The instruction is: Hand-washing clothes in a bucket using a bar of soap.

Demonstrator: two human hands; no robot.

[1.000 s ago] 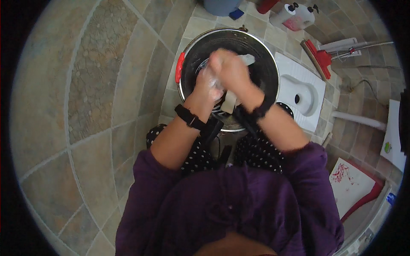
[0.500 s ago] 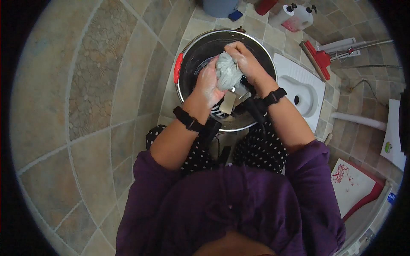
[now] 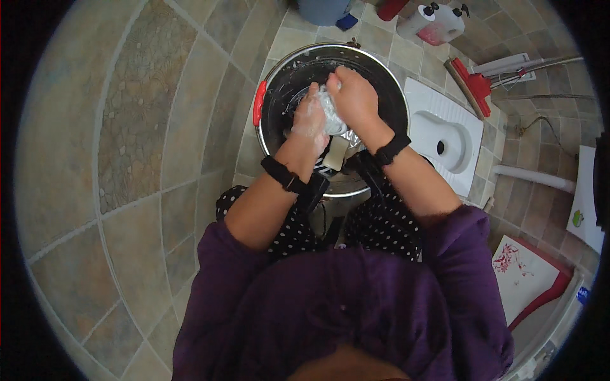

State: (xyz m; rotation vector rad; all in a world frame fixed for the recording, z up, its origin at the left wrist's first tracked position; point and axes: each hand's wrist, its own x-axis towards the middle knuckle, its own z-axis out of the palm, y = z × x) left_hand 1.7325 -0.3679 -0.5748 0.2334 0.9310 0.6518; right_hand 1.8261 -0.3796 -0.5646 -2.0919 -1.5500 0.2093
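A wet, pale grey-green cloth [image 3: 332, 113] is bunched between my two hands over a round metal basin [image 3: 277, 86]. My left hand [image 3: 309, 119], streaked with white suds, cups it from the left. From the right, my right hand [image 3: 354, 100] grips the same bundle with curled fingers and covers part of it. Just below the cloth, a cream bar of soap [image 3: 335, 153] lies by some black-and-white striped fabric [image 3: 326, 170] at the basin's near side. Suds cling to the basin's dark inner wall.
A red handle [image 3: 259, 103] sticks out at the basin's left rim. To its right is a white squat toilet [image 3: 454, 136]. A red-headed mop [image 3: 473, 87] leans beyond it. Jugs [image 3: 432, 24] and a blue-grey bucket [image 3: 324, 9] stand at the far side. A tiled wall [image 3: 140, 114] rises on the left.
Both hands have closed in on the cloth, which now shows smaller and more squeezed. My right hand has turned further over it. More suds show on the basin wall.
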